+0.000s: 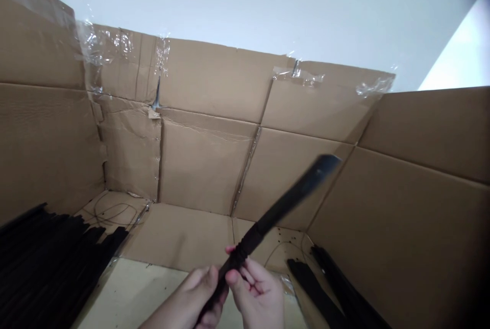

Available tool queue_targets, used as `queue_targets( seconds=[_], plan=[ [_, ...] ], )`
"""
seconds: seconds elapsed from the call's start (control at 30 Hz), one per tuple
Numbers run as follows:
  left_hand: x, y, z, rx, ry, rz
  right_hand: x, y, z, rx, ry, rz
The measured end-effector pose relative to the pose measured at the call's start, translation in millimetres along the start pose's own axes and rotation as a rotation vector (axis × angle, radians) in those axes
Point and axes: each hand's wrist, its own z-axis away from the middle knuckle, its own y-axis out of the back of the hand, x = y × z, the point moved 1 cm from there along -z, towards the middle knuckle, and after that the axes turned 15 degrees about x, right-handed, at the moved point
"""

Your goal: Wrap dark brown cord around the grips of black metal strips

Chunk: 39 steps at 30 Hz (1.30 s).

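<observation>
Both hands grip a long, thin black tube-like piece (283, 204) at the lower middle of the head view. It slants up to the right, with a shiny, flattened far end that is slightly blurred. Around its middle, a black sleeve-like part is bunched into folds. My left hand (201, 288) is wrapped round the lower portion. Just above it, my right hand (258, 290) pinches the piece by the wrinkled part, thumb in front. The piece's near end is hidden behind my left hand and the frame's bottom edge.
Taped cardboard walls (206, 160) enclose the work area on the left, back and right. Many long black strips (49, 268) lie piled at the left. A few similar black pieces (317, 293) lie at the right. Thin loose strands (115, 211) curl in the back left corner.
</observation>
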Motion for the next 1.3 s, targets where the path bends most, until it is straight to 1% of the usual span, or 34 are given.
queue_targets(
  seconds=[0.03, 0.07, 0.1, 0.13, 0.17, 0.2, 0.23, 0.27, 0.3, 0.33, 0.37, 0.4, 0.43, 0.5, 0.53, 0.57, 0.6, 0.67, 0.7, 0.73, 0.8, 0.83, 0.87, 0.93, 0.97, 1.0, 1.03, 1.13, 1.17, 1.2, 1.23, 1.27, 1.3],
  plan=[
    [-0.8, -1.2, 1.7, -0.12, 0.094, 0.045, 1.0, -1.6, 1.1, -0.039, -0.013, 0.009],
    [-1.0, -2.5, 3.1, -0.187, 0.126, 0.069, 2.5, -2.7, 1.7, -0.042, -0.008, 0.008],
    [-0.8, -3.6, 3.7, -0.17, 0.087, 0.054, 4.0, -3.2, 1.7, -0.003, 0.017, -0.005],
    [-0.2, -4.1, 4.0, -0.079, -0.015, 0.003, 5.2, -2.9, 1.4, 0.066, 0.056, -0.027],
    [0.9, -4.1, 4.4, 0.043, -0.145, -0.072, 5.8, -1.9, 1.2, 0.144, 0.099, -0.052],
    [2.2, -3.7, 5.3, 0.151, -0.263, -0.144, 5.9, -0.3, 1.2, 0.197, 0.13, -0.07],
    [3.4, -3.0, 6.5, 0.183, -0.33, -0.193, 5.4, 1.5, 1.4, 0.195, 0.131, -0.07],
    [4.1, -2.3, 7.9, 0.121, -0.325, -0.198, 4.4, 3.6, 2.1, 0.148, 0.11, -0.053],
    [4.3, -1.8, 9.2, -0.015, -0.247, -0.167, 3.1, 5.6, 3.0, 0.079, 0.077, -0.021],
    [4.1, -1.4, 10.5, -0.176, -0.133, -0.115, 1.8, 7.6, 4.1, 0.02, 0.048, 0.01],
    [3.8, -0.9, 11.4, -0.275, -0.043, -0.07, 0.7, 9.1, 5.1, -0.011, 0.032, 0.035],
    [3.3, -0.5, 11.6, -0.303, -0.002, -0.075, -0.1, 9.8, 5.9, -0.007, 0.034, 0.05],
    [3.1, 0.1, 10.9, -0.203, -0.051, -0.103, -0.5, 9.8, 6.4, 0.032, 0.056, 0.056],
    [3.0, 1.3, 9.9, 0.101, -0.241, -0.207, 0.1, 7.3, 7.1, 0.102, 0.107, 0.054],
    [3.1, 1.5, 10.3, 0.203, -0.314, -0.229, 0.8, 5.5, 7.3, 0.101, 0.112, 0.048],
    [2.8, 1.2, 11.0, 0.205, -0.322, -0.216, 1.6, 3.6, 7.4, 0.069, 0.092, 0.04],
    [2.4, 0.5, 11.8, 0.114, -0.266, -0.16, 2.2, 2.1, 7.4, 0.024, 0.06, 0.027],
    [1.6, -1.9, 13.7, -0.158, -0.058, -0.033, 2.3, 0.6, 6.8, -0.036, 0.003, -0.002],
    [1.8, -3.0, 14.0, -0.22, 0.006, -0.002, 2.0, 0.6, 6.1, -0.023, 0.0, -0.01],
    [2.6, -3.5, 13.2, -0.162, -0.012, -0.025, 1.6, 1.0, 5.2, 0.007, 0.01, -0.009],
    [5.2, -4.1, 10.6, 0.084, -0.194, -0.096, 1.8, 2.1, 3.5, 0.058, 0.032, 0.004],
    [5.8, -4.9, 9.4, 0.135, -0.229, -0.093, 2.6, 2.7, 3.0, 0.045, 0.029, 0.003],
    [5.8, -6.1, 8.2, 0.106, -0.199, -0.056, 3.7, 3.5, 2.9, 0.007, 0.01, -0.005],
    [3.9, -8.7, 6.2, -0.087, 0.001, 0.071, 6.1, 5.0, 4.0, -0.106, -0.061, -0.013],
    [2.6, -9.6, 5.3, -0.176, 0.099, 0.121, 6.9, 5.5, 4.8, -0.141, -0.083, 0.002],
    [1.5, -9.8, 4.1, -0.213, 0.137, 0.143, 7.2, 5.7, 5.5, -0.144, -0.082, 0.035],
    [0.7, -9.0, 2.5, -0.186, 0.106, 0.138, 6.8, 5.2, 5.9, -0.112, -0.057, 0.078],
    [0.9, -1.0, -0.2, 0.102, -0.151, 0.033, 2.9, 0.0, 5.8, 0.052, 0.088, 0.153],
    [1.8, 2.4, 0.6, 0.146, -0.169, 0.015, 1.5, -2.7, 5.5, 0.057, 0.102, 0.149],
    [2.9, 5.3, 1.9, 0.113, -0.118, 0.02, 0.6, -5.4, 5.1, 0.025, 0.093, 0.134],
    [4.2, 7.0, 3.8, 0.007, -0.009, 0.046, 0.0, -7.7, 4.7, -0.028, 0.074, 0.116],
    [5.8, 7.4, 6.2, -0.152, 0.116, 0.085, 0.0, -9.5, 4.1, -0.078, 0.052, 0.099],
    [7.9, 6.8, 8.5, -0.278, 0.194, 0.11, 0.5, -10.3, 3.2, -0.095, 0.036, 0.083]
  ],
)
